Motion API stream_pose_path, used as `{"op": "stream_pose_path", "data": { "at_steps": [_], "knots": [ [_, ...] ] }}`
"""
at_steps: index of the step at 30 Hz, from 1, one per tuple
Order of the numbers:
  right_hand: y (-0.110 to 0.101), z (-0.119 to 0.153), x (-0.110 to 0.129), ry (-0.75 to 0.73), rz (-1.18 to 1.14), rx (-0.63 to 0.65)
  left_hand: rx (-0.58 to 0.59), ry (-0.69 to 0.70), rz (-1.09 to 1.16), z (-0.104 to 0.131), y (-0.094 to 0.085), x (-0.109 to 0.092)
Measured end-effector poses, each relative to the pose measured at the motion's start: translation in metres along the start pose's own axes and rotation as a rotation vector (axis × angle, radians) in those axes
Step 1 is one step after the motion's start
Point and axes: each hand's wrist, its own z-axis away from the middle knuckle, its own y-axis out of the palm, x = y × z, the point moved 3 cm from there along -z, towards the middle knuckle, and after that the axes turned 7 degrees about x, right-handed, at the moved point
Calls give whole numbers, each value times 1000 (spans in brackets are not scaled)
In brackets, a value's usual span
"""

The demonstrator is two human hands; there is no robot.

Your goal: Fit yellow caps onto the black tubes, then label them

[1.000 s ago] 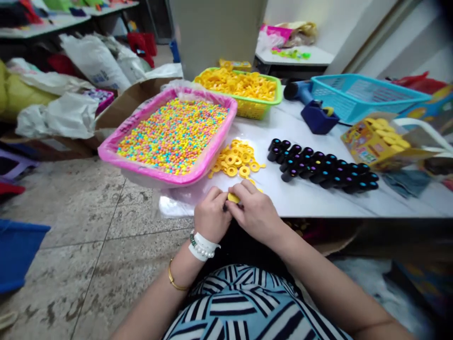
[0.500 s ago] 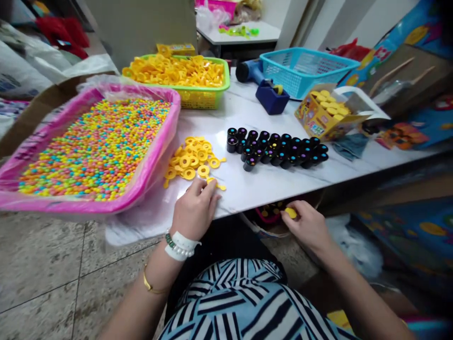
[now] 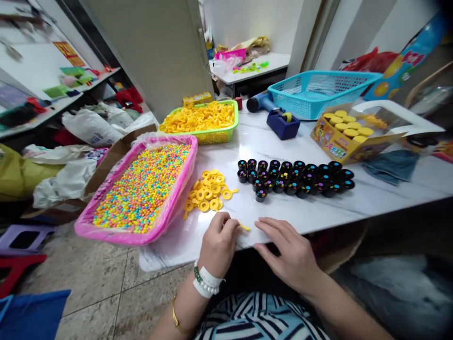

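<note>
The left hand curls knuckles-up, fingers bunched by a yellow piece, grip unclear; the right hand angles toward ten o'clock, fingers wide, black cups at twelve.

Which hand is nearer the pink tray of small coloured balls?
Left. The left hand is just to the right of the pink tray; the right hand is farther right, on the left hand's far side.

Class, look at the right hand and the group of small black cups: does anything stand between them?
Nothing visible does. Only bare tabletop lies between the right hand and the black cups; the small yellow piece is off to the side, by the left hand.
</note>
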Motion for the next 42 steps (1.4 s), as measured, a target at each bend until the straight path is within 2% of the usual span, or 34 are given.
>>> {"op": "stream_pose_path", "data": {
  "at_steps": [3, 5, 8, 12, 15, 18, 21, 24, 26, 29, 32, 34, 38, 42],
  "knots": [
    [19, -23, 0, 7, -45, 20, 52, -48, 175, -9, 6, -9],
    [24, -27, -3, 19, -139, 2, 78, -70, 256, -13, 9, -15],
    [16, -21, -13, 137, -301, -40, 76, -119, 298, -22, 14, -22],
    [-1, 1, -37, 403, -458, -32, -3, -247, 205, -51, 29, -20],
    [-9, 16, -53, 584, -610, -9, 35, -332, 132, -77, 44, -18],
    [-13, 21, -57, 672, -703, 46, 78, -360, 96, -91, 49, -18],
    [-19, 17, -55, 752, -789, 37, 99, -334, 121, -86, 44, -18],
    [-24, 5, -55, 845, -915, 8, 137, -301, 183, -64, 33, -16],
    [-21, -7, -54, 870, -981, 62, 161, -307, 208, -48, 26, -13],
    [-7, -28, -51, 853, -1047, 211, 187, -283, 231, -33, 22, -10],
    [10, -46, -45, 806, -1035, 311, 172, -232, 277, -29, 23, -8],
    [14, -53, -43, 780, -966, 283, 147, -237, 293, -30, 25, -7],
    [10, -57, -40, 754, -823, 254, 150, -263, 313, -29, 28, -3],
    [4, -56, -38, 794, -885, 257, 194, -269, 380, -29, 30, -1]
  ]
}}
